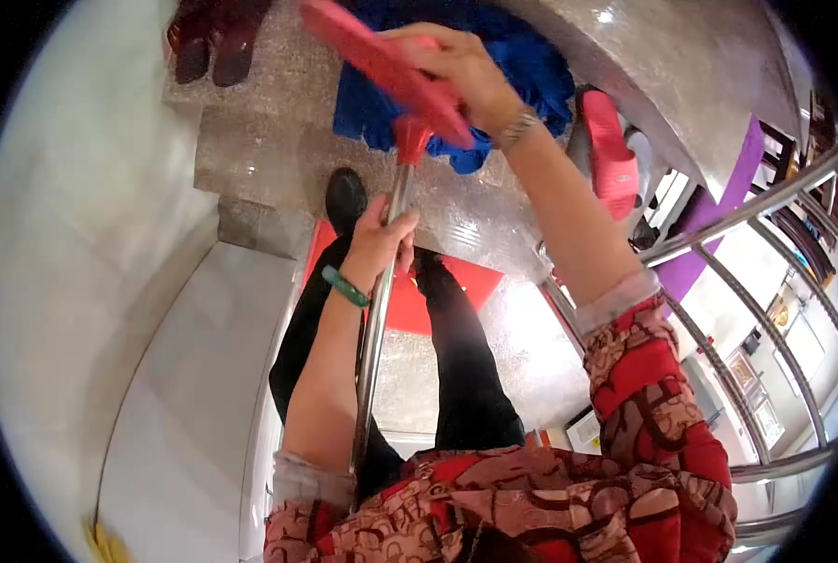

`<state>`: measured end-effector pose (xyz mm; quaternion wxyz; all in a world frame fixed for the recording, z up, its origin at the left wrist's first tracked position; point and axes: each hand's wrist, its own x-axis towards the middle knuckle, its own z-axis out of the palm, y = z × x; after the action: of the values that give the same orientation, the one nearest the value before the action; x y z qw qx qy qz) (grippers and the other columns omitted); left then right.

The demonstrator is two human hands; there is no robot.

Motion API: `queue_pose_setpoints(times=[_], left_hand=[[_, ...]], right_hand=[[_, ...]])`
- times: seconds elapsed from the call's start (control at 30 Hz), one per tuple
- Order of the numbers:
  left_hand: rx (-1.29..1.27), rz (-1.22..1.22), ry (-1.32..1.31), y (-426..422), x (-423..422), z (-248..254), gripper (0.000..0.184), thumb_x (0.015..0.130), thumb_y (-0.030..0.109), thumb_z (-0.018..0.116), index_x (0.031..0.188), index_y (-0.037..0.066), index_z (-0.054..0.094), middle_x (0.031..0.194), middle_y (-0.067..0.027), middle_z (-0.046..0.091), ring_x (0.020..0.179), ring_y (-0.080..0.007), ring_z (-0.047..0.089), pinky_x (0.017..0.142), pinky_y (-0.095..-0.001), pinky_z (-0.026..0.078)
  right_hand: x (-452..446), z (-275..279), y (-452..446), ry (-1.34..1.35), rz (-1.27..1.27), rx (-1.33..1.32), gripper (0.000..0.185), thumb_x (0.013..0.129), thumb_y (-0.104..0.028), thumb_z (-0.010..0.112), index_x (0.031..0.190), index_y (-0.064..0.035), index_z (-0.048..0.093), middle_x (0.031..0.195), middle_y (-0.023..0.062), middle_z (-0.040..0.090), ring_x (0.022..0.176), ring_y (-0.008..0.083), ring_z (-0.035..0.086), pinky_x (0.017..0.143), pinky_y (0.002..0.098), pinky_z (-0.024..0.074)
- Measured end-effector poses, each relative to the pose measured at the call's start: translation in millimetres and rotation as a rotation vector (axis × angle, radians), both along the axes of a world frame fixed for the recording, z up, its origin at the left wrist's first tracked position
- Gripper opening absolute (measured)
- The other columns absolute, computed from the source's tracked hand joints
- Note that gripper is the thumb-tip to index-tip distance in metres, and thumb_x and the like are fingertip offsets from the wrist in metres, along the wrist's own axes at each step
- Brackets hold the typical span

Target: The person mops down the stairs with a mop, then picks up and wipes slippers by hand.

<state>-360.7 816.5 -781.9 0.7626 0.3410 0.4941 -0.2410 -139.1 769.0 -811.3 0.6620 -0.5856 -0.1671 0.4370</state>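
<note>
My left hand (381, 239), with a green bangle at its wrist, is wrapped round the metal pole (375, 328) of a mop or broom. At the top of the pole a red joint (411, 139) meets a long flat red head (391, 75), slightly blurred and tilted. My right hand (466, 75) is closed on the upper side of this red head. Behind it, a crumpled blue cloth (532, 66) lies on the tiled floor.
Dark slippers (214, 42) stand at the upper left. A pink slipper (609, 155) lies right of the cloth. A red mat (457, 286) is under my feet. Metal railing (738, 296) curves along the right, and a pale wall (81, 206) rises on the left.
</note>
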Motion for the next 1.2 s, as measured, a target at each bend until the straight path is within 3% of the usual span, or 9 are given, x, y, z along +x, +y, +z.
queue_pose_setpoints(times=[0.03,0.1,0.17,0.2,0.33,0.4,0.73,1.0,1.2], left_hand=[[0.081,0.031,-0.030,0,0,7,0.030,0.077,0.015,0.061,0.098,0.005,0.042,0.064,-0.0027,0.048,0.038,-0.0101,0.044,0.034,-0.0229,0.036],[0.334,0.038,0.017,-3,-6,16,0.043,0.071,0.020,0.069,0.103,0.003,0.045,0.070,-0.0027,0.050,0.054,-0.0087,0.048,0.048,-0.0217,0.041],[0.592,0.038,-0.014,-3,-19,1,0.044,0.070,0.019,0.070,0.103,0.003,0.045,0.071,-0.0030,0.051,0.061,-0.0092,0.049,0.054,-0.0223,0.041],[0.665,0.092,-0.092,-10,-11,21,0.045,0.068,0.017,0.072,0.103,0.002,0.047,0.072,-0.0033,0.052,0.064,-0.0098,0.050,0.057,-0.0217,0.042],[0.610,0.003,-0.204,-36,29,66,0.042,0.066,0.014,0.072,0.099,0.000,0.049,0.073,-0.0036,0.053,0.065,-0.0094,0.050,0.059,-0.0209,0.043],[0.545,-0.068,-0.237,-53,46,71,0.042,0.067,0.014,0.071,0.099,-0.001,0.049,0.074,-0.0042,0.054,0.066,-0.0094,0.051,0.060,-0.0212,0.043],[0.360,-0.055,-0.301,-85,66,79,0.035,0.071,0.010,0.066,0.096,-0.001,0.045,0.075,-0.0075,0.058,0.060,-0.0090,0.055,0.048,-0.0199,0.044],[0.218,-0.027,-0.313,-109,57,63,0.034,0.072,0.004,0.060,0.100,-0.002,0.042,0.077,-0.0090,0.057,0.059,-0.0114,0.055,0.053,-0.0224,0.046],[0.175,-0.154,-0.240,-127,50,66,0.035,0.071,0.000,0.057,0.102,-0.002,0.043,0.077,-0.0087,0.055,0.062,-0.0118,0.054,0.056,-0.0226,0.045]], right_hand=[[-3,18,-14,0.376,-0.066,0.122,0.029,0.083,-0.020,0.048,0.107,-0.0050,0.055,0.103,0.0093,0.058,0.093,0.0171,0.056,0.079,0.0300,0.0453],[-16,37,-42,0.197,-0.141,0.139,0.035,0.087,-0.023,0.041,0.113,-0.0008,0.049,0.110,0.0125,0.054,0.098,0.0238,0.054,0.085,0.0349,0.0427],[-29,14,-79,1.267,-0.273,0.778,0.042,0.088,-0.030,0.037,0.120,-0.0025,0.042,0.116,0.0140,0.050,0.104,0.0294,0.050,0.090,0.0414,0.0380],[-40,13,-93,1.327,-0.261,0.889,0.047,0.089,-0.036,0.035,0.121,-0.0021,0.040,0.119,0.0156,0.047,0.108,0.0327,0.046,0.093,0.0453,0.0345],[-59,32,-117,1.118,-0.231,1.093,0.050,0.089,-0.038,0.032,0.121,-0.0007,0.038,0.122,0.0179,0.044,0.108,0.0355,0.045,0.092,0.0439,0.0361],[-67,20,-134,1.063,-0.543,0.469,0.064,0.086,-0.048,0.032,0.126,0.0011,0.030,0.123,0.0256,0.039,0.108,0.0446,0.041,0.091,0.0500,0.0344],[-82,19,-143,1.187,-0.560,0.523,0.077,0.080,-0.058,0.032,0.125,0.0049,0.030,0.119,0.0306,0.040,0.103,0.0506,0.042,0.088,0.0560,0.0344],[-81,7,-182,1.205,-0.649,0.789,0.044,0.089,-0.034,0.036,0.114,0.0006,0.046,0.111,0.0164,0.053,0.099,0.0306,0.053,0.088,0.0436,0.0400],[-90,11,-213,1.289,-0.768,0.720,0.043,0.089,-0.032,0.037,0.114,0.0013,0.046,0.111,0.0173,0.053,0.100,0.0308,0.052,0.088,0.0432,0.0397]])
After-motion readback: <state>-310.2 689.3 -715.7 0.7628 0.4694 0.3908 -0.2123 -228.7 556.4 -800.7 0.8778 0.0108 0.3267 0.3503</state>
